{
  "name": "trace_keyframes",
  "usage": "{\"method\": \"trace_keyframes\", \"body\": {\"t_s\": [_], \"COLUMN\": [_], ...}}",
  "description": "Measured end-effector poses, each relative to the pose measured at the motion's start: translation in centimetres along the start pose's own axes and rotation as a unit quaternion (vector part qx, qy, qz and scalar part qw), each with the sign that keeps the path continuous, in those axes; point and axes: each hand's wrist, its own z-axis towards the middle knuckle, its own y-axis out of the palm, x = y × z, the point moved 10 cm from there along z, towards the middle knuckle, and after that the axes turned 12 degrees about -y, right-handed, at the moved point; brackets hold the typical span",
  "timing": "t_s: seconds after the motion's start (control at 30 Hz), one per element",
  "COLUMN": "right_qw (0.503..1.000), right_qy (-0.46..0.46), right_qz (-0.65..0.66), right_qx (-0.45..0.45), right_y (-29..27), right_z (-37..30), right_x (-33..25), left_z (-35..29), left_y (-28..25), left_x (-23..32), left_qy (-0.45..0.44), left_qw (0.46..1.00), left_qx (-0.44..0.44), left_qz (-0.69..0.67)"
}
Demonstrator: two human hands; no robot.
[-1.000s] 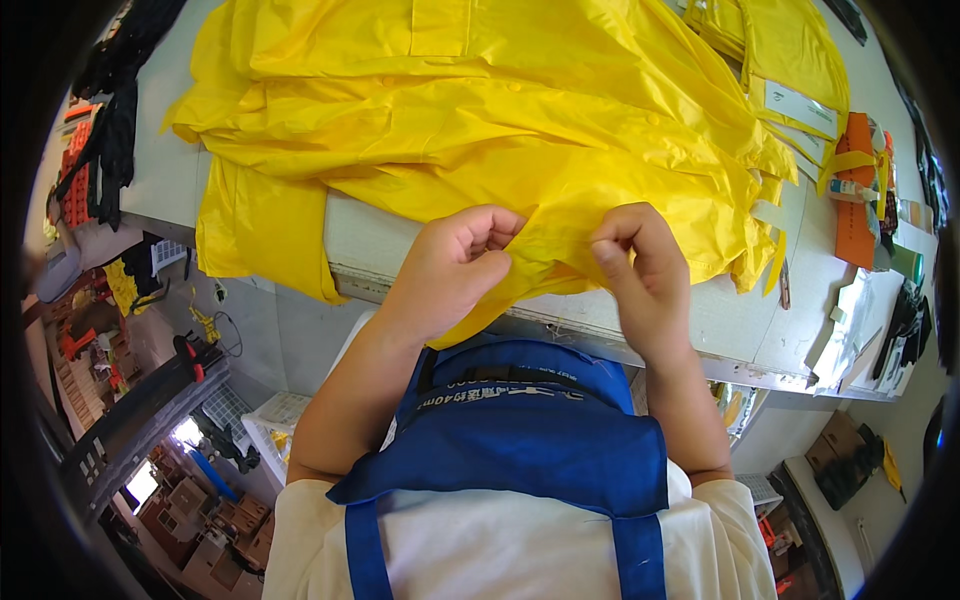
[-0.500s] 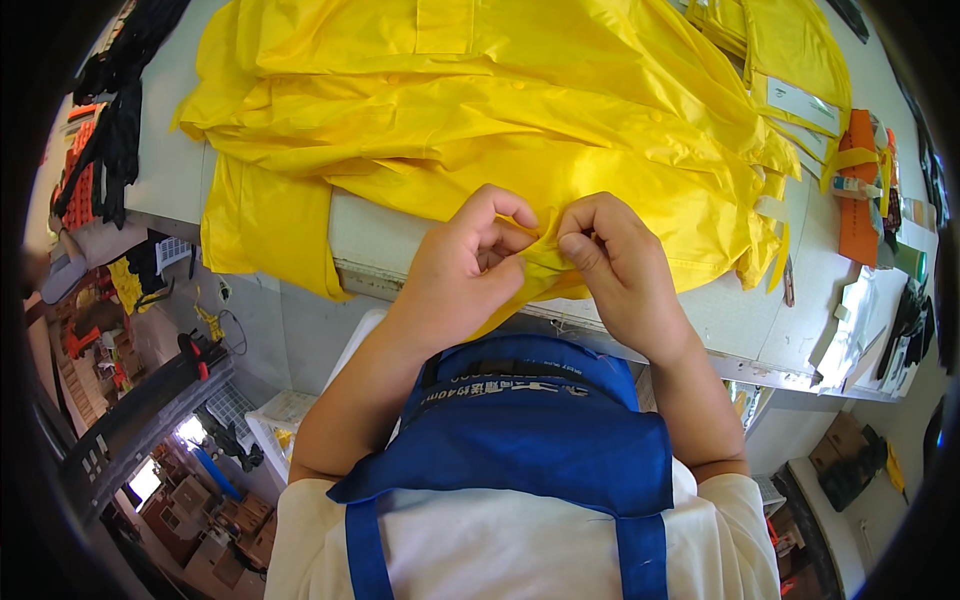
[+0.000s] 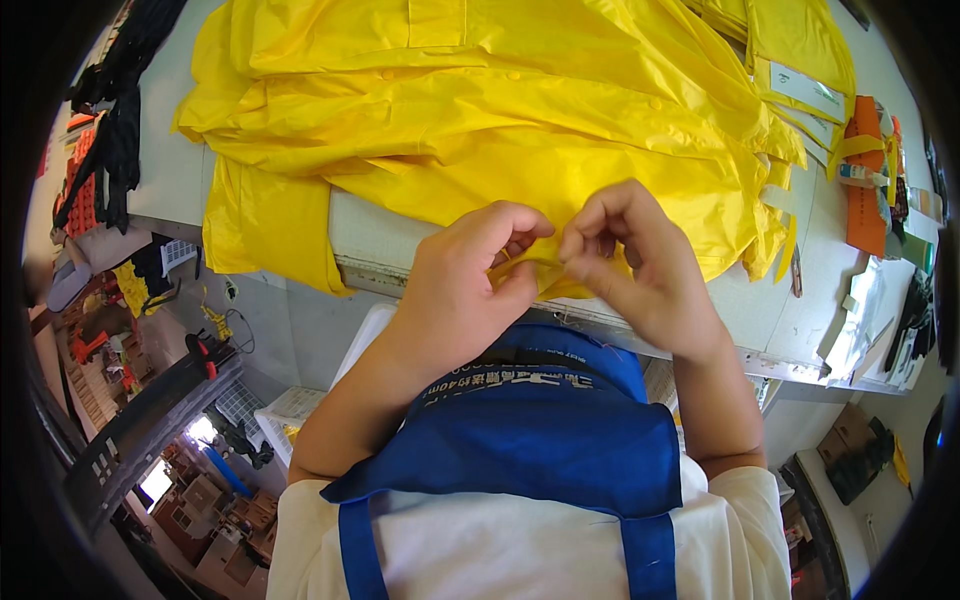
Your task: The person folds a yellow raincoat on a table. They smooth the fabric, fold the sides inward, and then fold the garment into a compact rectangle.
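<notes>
A shiny yellow raincoat (image 3: 640, 120) with round snaps lies spread in folds over the worktable (image 3: 375, 220), its near part hanging at the front edge. My left hand (image 3: 455, 275) is closed on a fold of this raincoat, thumb against the curled fingers. Just to the right, my right hand (image 3: 645, 275) has its thumb and fingertips pinched together, slightly apart from the left fingertips. Whatever lies between the right fingertips is too small or hidden to make out.
Folded yellow garments (image 3: 800, 45) with white cards are stacked at the far right. Nearer are an orange piece (image 3: 866, 215), a small bottle (image 3: 862, 176) and a slim tool (image 3: 797, 272). Black fabric (image 3: 118, 150) hangs at the left; a dark machine arm (image 3: 140, 425) stands below.
My right hand has drawn away from the raincoat fold, a little up and right, opening a gap between the hands. My left hand stays at the fold.
</notes>
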Motion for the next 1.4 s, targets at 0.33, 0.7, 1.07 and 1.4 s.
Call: {"method": "trace_keyframes", "body": {"t_s": [0.33,0.7,1.07,1.4], "right_qw": [0.952,0.903,0.915,0.882], "right_qy": [-0.149,-0.298,-0.28,-0.318], "right_qz": [-0.26,-0.291,-0.26,-0.325], "right_qx": [0.069,0.104,0.13,0.123], "right_y": [-0.4,-0.1,-1.0,-0.3], "right_z": [-1.7,-3.3,-1.9,-1.5], "right_x": [-2.8,-4.6,-6.7,-10.2], "left_z": [-1.1,-2.0,-2.9,-4.5], "left_y": [-0.6,-0.6,-1.4,-2.1], "left_x": [3.1,4.5,6.7,9.2], "left_qy": [0.104,0.164,0.259,0.327], "left_qw": [0.987,0.97,0.942,0.914], "left_qx": [0.071,0.101,0.151,0.167], "left_qz": [0.103,0.149,0.15,0.174]}}
